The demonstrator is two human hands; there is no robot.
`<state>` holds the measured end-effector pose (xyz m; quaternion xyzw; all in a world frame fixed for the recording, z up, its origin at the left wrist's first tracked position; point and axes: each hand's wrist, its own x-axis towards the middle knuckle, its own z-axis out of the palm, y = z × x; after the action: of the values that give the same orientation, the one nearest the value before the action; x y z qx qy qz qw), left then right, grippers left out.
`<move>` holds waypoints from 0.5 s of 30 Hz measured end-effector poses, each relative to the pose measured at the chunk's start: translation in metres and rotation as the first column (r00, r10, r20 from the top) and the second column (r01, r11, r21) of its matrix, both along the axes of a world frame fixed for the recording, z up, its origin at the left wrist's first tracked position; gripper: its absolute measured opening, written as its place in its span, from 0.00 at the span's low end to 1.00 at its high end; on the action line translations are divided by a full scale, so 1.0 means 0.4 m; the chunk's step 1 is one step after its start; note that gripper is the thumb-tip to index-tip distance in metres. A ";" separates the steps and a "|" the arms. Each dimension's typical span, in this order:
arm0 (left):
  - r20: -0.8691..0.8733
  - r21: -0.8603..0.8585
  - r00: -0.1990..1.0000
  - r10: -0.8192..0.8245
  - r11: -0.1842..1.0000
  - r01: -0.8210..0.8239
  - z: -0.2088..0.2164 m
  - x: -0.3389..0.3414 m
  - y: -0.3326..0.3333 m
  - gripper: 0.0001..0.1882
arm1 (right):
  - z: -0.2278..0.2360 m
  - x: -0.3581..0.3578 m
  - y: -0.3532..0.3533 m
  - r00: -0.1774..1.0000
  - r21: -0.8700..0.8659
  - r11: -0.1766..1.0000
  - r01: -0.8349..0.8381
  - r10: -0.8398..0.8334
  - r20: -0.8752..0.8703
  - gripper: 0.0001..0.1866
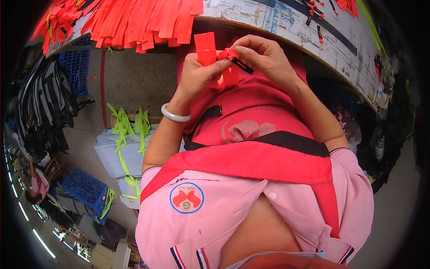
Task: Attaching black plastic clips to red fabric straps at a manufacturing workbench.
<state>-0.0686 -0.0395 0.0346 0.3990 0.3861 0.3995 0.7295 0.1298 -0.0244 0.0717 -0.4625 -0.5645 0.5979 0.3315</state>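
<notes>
A pink shirt (pixel 230 190) lies nearest. Before the bench (pixel 228 9), left hand (pixel 198 75) and right hand (pixel 271 62) pinch a red strap (pixel 205 46) beside a black piece (pixel 244 68). Probably light and limp, it grips best there.

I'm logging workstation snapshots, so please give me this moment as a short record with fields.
Left hand: holds a red-orange strip
Right hand: fingertips closed at one end of a small black piece, close to the left thumb; exact grip partly hidden
Worn: pale bangle on left wrist, red apron
Table: more red-orange strips overhanging its edge, at picture's upper left
Left side: lime-green bands on pale sheets; blue crate
</notes>
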 end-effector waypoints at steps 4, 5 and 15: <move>0.008 0.153 0.997 0.076 0.985 -0.076 -0.002 0.012 -0.005 0.07 | 0.008 -0.009 -0.003 0.988 0.467 0.880 -0.085 0.013 0.157 0.07; 0.009 0.154 0.997 0.078 0.985 -0.079 -0.005 0.016 -0.003 0.07 | 0.013 -0.012 -0.004 0.987 0.468 0.879 -0.088 0.015 0.158 0.07; -0.213 0.386 0.971 0.106 0.922 -0.016 0.004 0.010 0.007 0.08 | 0.013 -0.013 -0.003 0.974 0.457 0.880 -0.130 0.026 0.227 0.08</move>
<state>-0.0646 -0.0365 0.0362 0.5646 0.3949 0.4407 0.5754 0.1247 -0.0256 0.0769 -0.4068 -0.7429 0.4033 0.3464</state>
